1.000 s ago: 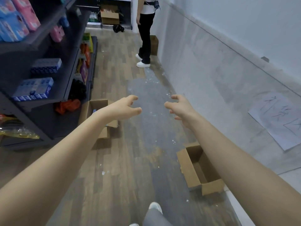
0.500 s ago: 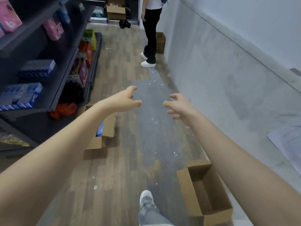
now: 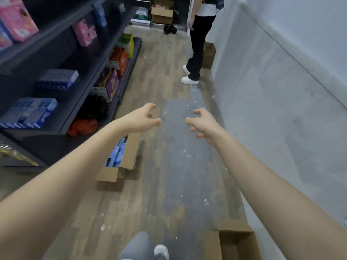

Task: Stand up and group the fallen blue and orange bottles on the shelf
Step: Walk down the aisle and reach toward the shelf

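1. nearest, at the bottom edge: a grey trouser leg and white shoe (image 3: pixel 161 251) stepping on the wooden floor (image 3: pixel 150 76), with an open empty cardboard box (image 3: pixel 237 242) just to the right, against the grey wall (image 3: pixel 281 113).
2. both bare forearms stretched forward over the aisle, well above the floor.
3. left hand (image 3: pixel 139 119) empty, fingers spread and loosely curled, thumb pointing right; hovering above the far flap of an open carton (image 3: pixel 123 162) on the floor that holds blue packs.
4. right hand (image 3: pixel 203 121) empty too, fingers splayed and hooked like a claw, facing the left hand across a clear gap; touching nothing.
5. left of the arms, dark shelf (image 3: pixel 82 94) in several tiers: blue boxes (image 3: pixel 28 113) on the middle tier, pink packs (image 3: pixel 16 21) higher up, an orange bag (image 3: pixel 82 126) and a dark bundle on the lowest tier.
6. blue and orange bottles of the task not identifiable anywhere; goods on the farther shelves too blurred to name.
7. farther down the aisle, a second person (image 3: pixel 199 44) in black trousers and white shoes, standing near the wall.
8. at the far end, another cardboard box (image 3: pixel 161 15) on a low rack.
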The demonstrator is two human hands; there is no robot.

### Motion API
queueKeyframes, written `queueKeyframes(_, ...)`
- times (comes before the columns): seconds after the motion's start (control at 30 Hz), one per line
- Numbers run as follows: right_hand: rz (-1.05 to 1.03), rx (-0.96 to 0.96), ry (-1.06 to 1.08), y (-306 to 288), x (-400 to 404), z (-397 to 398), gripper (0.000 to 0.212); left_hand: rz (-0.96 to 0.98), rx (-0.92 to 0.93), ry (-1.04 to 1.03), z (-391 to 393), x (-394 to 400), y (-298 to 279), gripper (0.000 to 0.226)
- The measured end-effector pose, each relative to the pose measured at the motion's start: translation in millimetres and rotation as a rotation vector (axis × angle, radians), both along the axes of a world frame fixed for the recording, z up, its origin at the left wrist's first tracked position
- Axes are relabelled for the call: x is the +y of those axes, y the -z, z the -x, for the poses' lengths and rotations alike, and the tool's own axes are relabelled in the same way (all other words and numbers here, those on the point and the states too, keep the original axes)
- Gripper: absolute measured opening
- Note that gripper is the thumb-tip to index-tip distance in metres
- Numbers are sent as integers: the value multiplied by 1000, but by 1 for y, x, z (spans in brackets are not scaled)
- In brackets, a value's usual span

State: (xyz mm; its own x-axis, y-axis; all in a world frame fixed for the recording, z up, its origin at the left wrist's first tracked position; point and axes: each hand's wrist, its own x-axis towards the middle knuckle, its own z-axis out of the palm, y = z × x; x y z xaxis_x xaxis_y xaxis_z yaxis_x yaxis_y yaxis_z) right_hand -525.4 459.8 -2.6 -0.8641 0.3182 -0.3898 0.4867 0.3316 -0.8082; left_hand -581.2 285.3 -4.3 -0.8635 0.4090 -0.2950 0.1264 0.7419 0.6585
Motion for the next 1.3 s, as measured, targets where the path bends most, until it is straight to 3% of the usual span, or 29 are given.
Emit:
queueKeyframes(0.23,4,-30,-73,8,-2,79,55,32,18,-37,68,-4,11,66)
queueKeyframes(0.7,-7,-9,-103,6,-4,303,55,-13,4,-76,285,-2,5,64)
queueKeyframes(1.3,1,-24,-187,15,54,488,55,-3,-37,-138,458,48,18,62)
